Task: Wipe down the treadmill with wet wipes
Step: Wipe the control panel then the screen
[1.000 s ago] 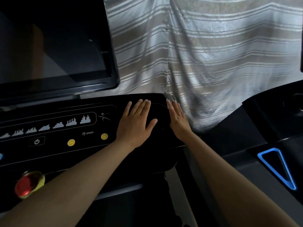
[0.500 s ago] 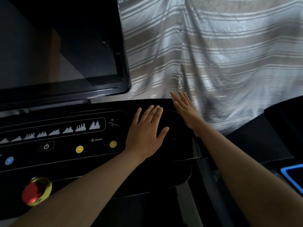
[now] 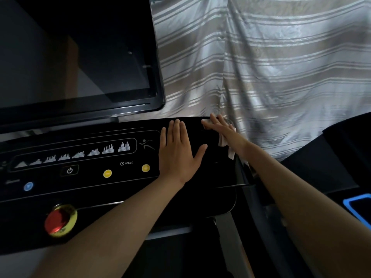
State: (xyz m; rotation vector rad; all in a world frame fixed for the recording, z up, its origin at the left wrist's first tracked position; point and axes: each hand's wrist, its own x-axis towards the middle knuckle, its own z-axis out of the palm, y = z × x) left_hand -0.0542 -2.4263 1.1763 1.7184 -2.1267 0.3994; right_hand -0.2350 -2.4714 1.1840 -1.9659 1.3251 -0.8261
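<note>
The black treadmill console (image 3: 84, 189) fills the lower left, with a dark screen (image 3: 76, 53) above it. My left hand (image 3: 178, 151) lies flat on the console's right part, fingers straight and together. My right hand (image 3: 222, 129) presses with straight fingers on the console's far right edge. A white wet wipe (image 3: 224, 142) shows under and below its palm, with a strip hanging over the edge.
A red stop button (image 3: 59, 219), two yellow speed buttons (image 3: 107, 173) and a power key (image 3: 69, 170) sit on the console. A striped curtain (image 3: 281, 67) hangs behind. Another dark machine with a blue-lit outline (image 3: 355, 209) stands at the right.
My right hand has slid along the console's right edge towards the far corner. The wipe now shows beneath it. My left hand stays flat in the same place; the view has shifted.
</note>
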